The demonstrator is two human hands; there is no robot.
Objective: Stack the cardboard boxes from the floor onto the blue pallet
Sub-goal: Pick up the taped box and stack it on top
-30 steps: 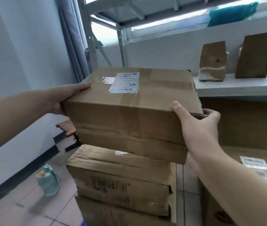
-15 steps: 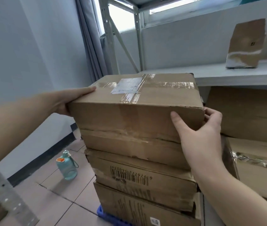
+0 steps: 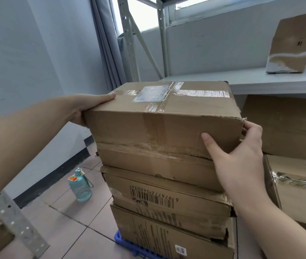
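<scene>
Bottle (image 3: 80,187) on floor beside stack (image 3: 167,202)

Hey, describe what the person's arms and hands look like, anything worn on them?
Both forearms are bare as far as the frame shows: no sleeves, gloves, watch or bracelet. The left hand and right hand show no rings on the visible fingers. The right thumbnail looks short and unpainted.

both bare forearms reach forward. the left hand (image 3: 90,107) lies flat, fingers straight and together, thumb hidden. the right hand (image 3: 242,156) is curled in a grasp, thumb pointing up and left, fingers wrapped out of sight, wrist slightly bent.
</scene>
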